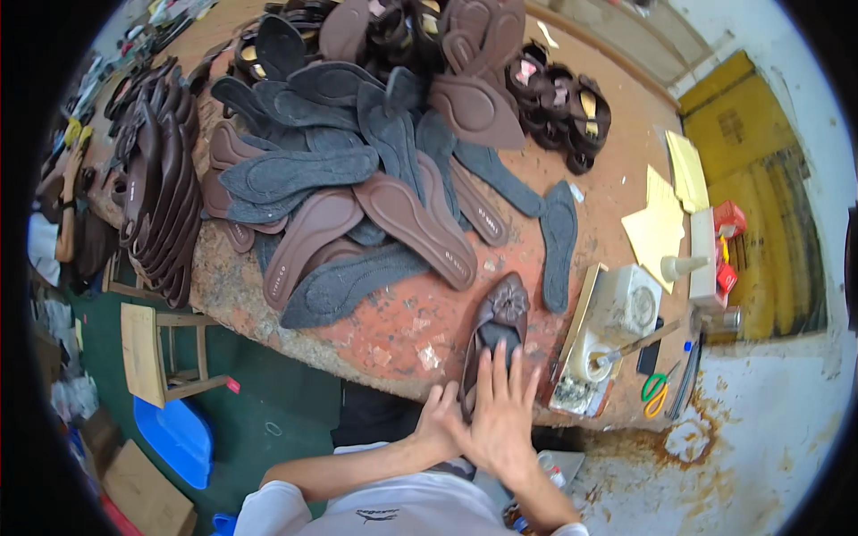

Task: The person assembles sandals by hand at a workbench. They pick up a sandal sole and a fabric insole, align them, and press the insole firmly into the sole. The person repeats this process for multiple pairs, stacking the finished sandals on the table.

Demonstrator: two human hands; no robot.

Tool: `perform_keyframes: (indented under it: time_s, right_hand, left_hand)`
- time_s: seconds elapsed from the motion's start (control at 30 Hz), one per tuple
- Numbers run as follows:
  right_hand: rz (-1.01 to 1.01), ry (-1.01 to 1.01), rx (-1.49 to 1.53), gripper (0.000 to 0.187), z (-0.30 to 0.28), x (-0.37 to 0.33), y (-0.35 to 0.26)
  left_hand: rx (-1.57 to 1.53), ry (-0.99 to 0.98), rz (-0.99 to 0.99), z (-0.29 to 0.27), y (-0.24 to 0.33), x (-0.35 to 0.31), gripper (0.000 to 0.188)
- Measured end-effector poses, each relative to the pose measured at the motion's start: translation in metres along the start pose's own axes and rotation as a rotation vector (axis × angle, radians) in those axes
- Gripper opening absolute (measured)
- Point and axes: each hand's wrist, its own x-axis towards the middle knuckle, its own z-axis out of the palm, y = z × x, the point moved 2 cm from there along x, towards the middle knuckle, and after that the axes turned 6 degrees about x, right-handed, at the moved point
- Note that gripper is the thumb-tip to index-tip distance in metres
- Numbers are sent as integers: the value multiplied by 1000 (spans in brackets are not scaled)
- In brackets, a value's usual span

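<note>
A dark brown shoe (502,304) with a gathered ornament on its toe lies on the workbench, toe pointing away from me. Over its opening my right hand (500,415) is stretched flat, the fingertips reaching in against a dark grey lining or insole (497,334). Beside the heel end, my left hand (438,423) has its fingers curled against the shoe's left side; the right hand partly hides the heel. A heap of insoles, some brown (418,230) and some grey felt-like (299,174), fills the bench beyond the shoe.
Stacked brown shoe parts (161,179) stand at the left, more dark shoes (559,112) at the back. To the right are a glue pot (592,355) with a brush, yellow sheets (657,219) and scissors (655,393). A wooden stool (147,348) stands below the bench.
</note>
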Motion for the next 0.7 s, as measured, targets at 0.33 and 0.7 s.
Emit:
perform_keyframes:
  time_s: [0.33,0.7]
  right_hand:
    - [17,-6,114,89,-3,76,22]
    - [101,131,-15,77,13,73,19]
  left_hand:
    - [-77,171,82,-24,8,20,32]
    - [-336,221,-68,15,0,10,23]
